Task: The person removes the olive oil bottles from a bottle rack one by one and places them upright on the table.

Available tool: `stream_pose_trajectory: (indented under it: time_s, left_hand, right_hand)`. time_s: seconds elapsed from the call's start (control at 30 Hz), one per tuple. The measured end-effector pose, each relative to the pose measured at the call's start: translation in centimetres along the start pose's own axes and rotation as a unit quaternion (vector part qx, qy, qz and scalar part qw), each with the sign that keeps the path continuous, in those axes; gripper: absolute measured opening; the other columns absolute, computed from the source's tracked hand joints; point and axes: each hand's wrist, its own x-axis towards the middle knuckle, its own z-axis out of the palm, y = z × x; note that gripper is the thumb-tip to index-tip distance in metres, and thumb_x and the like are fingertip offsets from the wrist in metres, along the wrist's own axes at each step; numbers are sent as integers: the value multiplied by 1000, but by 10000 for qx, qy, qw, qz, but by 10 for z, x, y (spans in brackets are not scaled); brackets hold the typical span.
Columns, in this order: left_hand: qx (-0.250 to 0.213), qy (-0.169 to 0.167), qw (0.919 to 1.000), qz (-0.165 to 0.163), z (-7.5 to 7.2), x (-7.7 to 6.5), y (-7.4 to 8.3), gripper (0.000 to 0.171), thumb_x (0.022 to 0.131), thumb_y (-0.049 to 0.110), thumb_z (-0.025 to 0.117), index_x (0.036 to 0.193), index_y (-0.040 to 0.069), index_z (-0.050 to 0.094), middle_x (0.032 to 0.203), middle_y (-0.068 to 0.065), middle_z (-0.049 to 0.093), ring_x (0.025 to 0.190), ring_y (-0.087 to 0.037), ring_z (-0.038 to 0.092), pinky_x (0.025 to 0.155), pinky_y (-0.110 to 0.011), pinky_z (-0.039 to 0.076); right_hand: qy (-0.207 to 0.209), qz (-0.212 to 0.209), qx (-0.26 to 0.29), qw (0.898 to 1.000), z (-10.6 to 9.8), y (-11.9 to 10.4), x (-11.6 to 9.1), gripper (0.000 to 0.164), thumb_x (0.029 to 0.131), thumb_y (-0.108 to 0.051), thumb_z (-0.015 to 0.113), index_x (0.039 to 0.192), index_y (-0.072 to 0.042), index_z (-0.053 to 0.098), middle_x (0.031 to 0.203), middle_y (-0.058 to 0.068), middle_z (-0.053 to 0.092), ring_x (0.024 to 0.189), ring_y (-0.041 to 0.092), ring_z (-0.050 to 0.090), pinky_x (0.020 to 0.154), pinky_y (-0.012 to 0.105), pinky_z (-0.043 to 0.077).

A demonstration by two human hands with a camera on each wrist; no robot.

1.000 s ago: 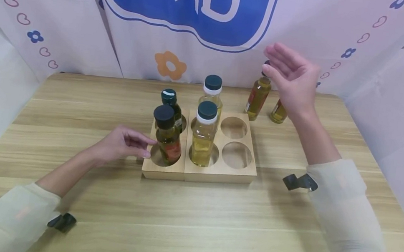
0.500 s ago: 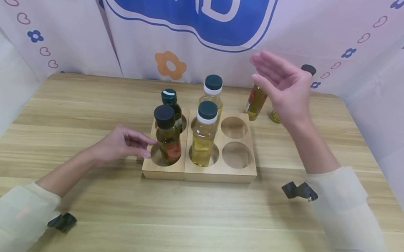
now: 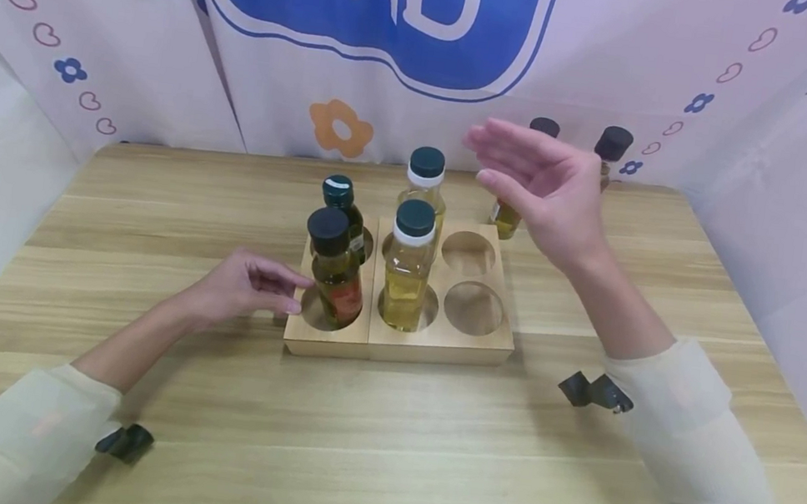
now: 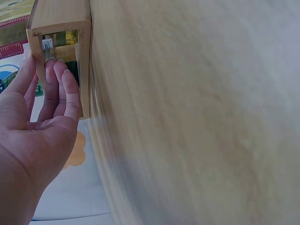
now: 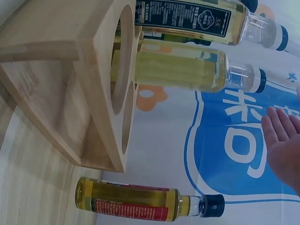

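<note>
Bottles behind right hand, long axes upright

Head view: both loose bottles, black-capped, stand on the table at back right, beyond the right hand and partly hidden by it. Right hand is clearly the nearer one; left hand is across the wooden rack. Right fingers extended, thumb apart, nothing visibly held. Rack's two right-hand holes lie left of that hand and closer to the person. Rack carries a red-label bottle front left, dark bottle behind it, two clear bottles in the middle column. Left hand is at the rack's left end, beside the red-label bottle.

Left wrist view: left hand pinches the rack's end board, fingertips reaching into the hollow side. Can't tell if they touch a bottle inside.

Right wrist view: picture is turned sideways. One loose bottle shows, apart from the rack, its axis roughly parallel to the clear bottles. Right hand sits at frame edge, fingers straight, well apart from that bottle's cap.
</note>
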Motion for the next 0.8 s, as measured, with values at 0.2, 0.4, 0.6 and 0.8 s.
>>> stream_pose_trajectory:
  time_s: [0.2,0.4,0.6,0.8]
  left_hand:
    - [-34,-1,10000,-12,0,0,0,36,88,-3,79,121,-13,68,102,-14,75,84,-13,72,75,-27,62]
    - [-87,-17,9999,48,0,0,0,35,88,-5,78,120,-14,68,101,-13,76,83,-14,72,75,-27,62]
    - [-143,-63,9997,172,0,1,-2,35,88,-5,78,120,-15,68,101,-14,76,82,-14,73,74,-28,63]
    - [-158,-56,9996,208,0,1,-2,35,88,-5,78,120,-15,67,102,-13,76,82,-14,73,74,-28,63]
  right_hand:
    - [-238,-35,44,9997,6,-3,-5,38,87,21,66,124,13,67,119,18,74,109,25,74,95,36,59]
    - [-606,-120,212,9979,11,-2,-9,36,85,21,66,120,14,68,114,17,76,106,25,75,94,37,60]
    - [-994,-110,401,9942,17,0,-14,35,86,17,68,121,17,65,115,16,76,106,26,74,95,41,59]
    - [-1202,36,568,9911,20,3,-18,40,90,0,77,122,19,62,118,17,75,108,26,74,96,42,58]
